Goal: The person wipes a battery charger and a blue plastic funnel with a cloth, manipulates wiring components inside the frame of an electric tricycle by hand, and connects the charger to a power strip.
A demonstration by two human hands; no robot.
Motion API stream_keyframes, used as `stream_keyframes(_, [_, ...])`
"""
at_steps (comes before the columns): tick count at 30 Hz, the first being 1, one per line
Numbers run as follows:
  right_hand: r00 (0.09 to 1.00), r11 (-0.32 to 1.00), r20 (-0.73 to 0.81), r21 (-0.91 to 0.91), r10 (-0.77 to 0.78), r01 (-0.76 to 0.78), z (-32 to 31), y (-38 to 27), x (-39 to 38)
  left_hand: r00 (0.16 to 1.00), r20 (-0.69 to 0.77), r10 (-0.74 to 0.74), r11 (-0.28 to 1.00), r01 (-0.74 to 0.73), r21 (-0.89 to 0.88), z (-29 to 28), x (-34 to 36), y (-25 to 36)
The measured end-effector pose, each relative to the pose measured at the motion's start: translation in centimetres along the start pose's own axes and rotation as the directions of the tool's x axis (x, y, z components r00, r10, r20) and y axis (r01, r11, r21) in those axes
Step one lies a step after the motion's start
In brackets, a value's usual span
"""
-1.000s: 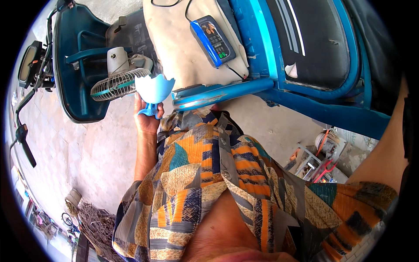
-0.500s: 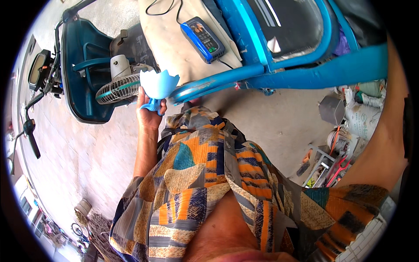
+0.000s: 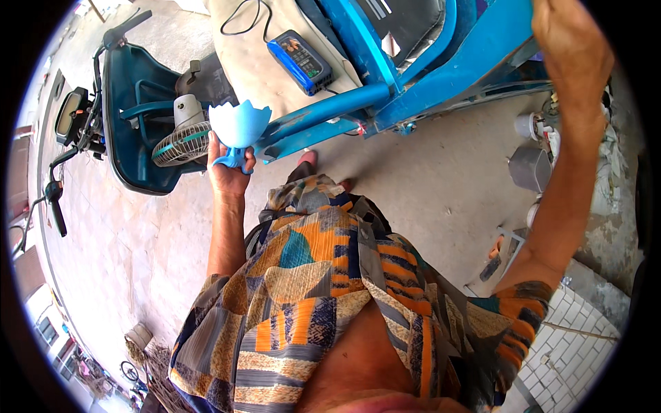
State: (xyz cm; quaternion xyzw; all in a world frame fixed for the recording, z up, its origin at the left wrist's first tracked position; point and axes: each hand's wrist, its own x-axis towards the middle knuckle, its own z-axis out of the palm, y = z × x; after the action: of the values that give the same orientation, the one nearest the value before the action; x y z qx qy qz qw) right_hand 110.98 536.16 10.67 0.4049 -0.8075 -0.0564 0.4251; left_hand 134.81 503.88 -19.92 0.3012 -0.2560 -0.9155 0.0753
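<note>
My left hand [image 3: 228, 173] is wrapped round the stem of a light blue tulip-shaped cup [image 3: 239, 124]. The cup stands upright, with a jagged rim and a darker blue leafy base. Just behind it is a white fan [image 3: 187, 144] with a wire cage, lying in the front of a blue three-wheeled vehicle [image 3: 148, 89]. At the upper right, my right hand [image 3: 571, 45] is raised and curled against the end of the blue side panel [image 3: 461, 69]; its fingertips are hidden, so what it grips does not show clearly.
A blue and black charger box [image 3: 301, 62] with a cord rests on the vehicle's beige seat cover [image 3: 244, 62]. Handlebars [image 3: 58, 162] stick out at the left. A grey bin [image 3: 530, 168] and sacks stand at the right, and a bundle of twigs [image 3: 162, 368] lies at the lower left.
My right hand has come into view at the upper right, by the blue panel. My left hand still holds the cup, slightly higher and further left in the picture. The view has turned a little.
</note>
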Motion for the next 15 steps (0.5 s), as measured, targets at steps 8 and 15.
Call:
stream_keyframes(8, [0.988,0.991,-0.152,-0.135,-0.001,-0.020,4.0,-4.0,-7.2,1.000,-0.001,0.017,1.000,-0.017,-0.010,-1.5,1.4,0.6])
stream_keyframes(15, [0.933,0.930,-0.064,-0.075,0.354,-0.359,9.1,-7.5,-16.1,0.996,-0.041,-0.078,0.997,0.078,-0.001,-1.9,7.6,1.7])
